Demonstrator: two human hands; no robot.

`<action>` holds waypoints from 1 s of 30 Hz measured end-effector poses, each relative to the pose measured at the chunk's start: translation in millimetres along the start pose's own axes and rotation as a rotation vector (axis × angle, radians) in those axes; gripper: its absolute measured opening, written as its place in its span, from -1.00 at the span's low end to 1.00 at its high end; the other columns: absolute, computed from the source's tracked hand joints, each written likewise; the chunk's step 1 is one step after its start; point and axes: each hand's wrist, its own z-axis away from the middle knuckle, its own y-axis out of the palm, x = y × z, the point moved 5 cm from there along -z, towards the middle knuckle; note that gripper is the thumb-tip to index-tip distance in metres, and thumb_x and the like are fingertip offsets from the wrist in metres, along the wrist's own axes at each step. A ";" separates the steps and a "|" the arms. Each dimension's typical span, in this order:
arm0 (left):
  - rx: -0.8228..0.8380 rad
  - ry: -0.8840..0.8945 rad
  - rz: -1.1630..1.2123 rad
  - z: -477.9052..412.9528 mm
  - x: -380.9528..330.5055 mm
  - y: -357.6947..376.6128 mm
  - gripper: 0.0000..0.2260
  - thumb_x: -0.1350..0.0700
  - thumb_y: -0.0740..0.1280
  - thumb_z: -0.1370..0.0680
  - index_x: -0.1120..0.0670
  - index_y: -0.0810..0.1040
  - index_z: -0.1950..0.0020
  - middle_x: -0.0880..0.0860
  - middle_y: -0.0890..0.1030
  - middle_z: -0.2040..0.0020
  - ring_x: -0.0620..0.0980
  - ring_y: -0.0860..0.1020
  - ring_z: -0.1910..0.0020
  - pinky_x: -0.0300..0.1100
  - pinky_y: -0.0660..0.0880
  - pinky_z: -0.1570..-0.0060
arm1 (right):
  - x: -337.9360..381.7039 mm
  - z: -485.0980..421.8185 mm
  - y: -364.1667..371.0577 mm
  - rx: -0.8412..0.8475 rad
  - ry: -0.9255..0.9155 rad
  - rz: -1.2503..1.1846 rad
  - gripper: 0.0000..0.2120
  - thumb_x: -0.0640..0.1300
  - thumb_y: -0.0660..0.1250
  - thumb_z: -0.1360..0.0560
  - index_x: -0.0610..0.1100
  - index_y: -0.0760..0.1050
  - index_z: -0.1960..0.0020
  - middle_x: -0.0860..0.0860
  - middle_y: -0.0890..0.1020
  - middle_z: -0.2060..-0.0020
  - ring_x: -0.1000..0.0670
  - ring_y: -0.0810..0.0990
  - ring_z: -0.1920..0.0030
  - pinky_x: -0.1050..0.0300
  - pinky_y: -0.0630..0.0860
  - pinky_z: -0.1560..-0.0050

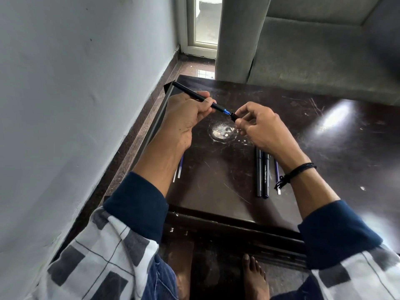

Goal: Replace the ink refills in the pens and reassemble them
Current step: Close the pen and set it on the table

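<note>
Two hands work above the dark worktop (216,174): the left hand (186,113) has its grip closed around a black pen barrel (194,95) with blue showing at its open end, while the right hand (257,124) pinches a small black tip piece (233,116) just beside that end. Three pens (262,172) lie near the right wrist, with a refill (277,178) beside them; two more refills (178,169) lie partly hidden under the left forearm.
</note>
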 end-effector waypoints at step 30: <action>-0.061 -0.016 0.039 7.0 18.9 17.3 -0.87 0.22 0.45 -0.54 0.23 0.67 0.20 0.11 0.68 0.21 -0.01 0.65 0.21 -0.24 0.63 0.13 | 10.6 6.2 -10.8 -0.161 -0.142 -0.063 -0.84 -0.20 0.51 -0.49 0.05 0.69 0.05 0.15 0.69 0.24 0.12 0.64 0.19 0.07 0.63 0.06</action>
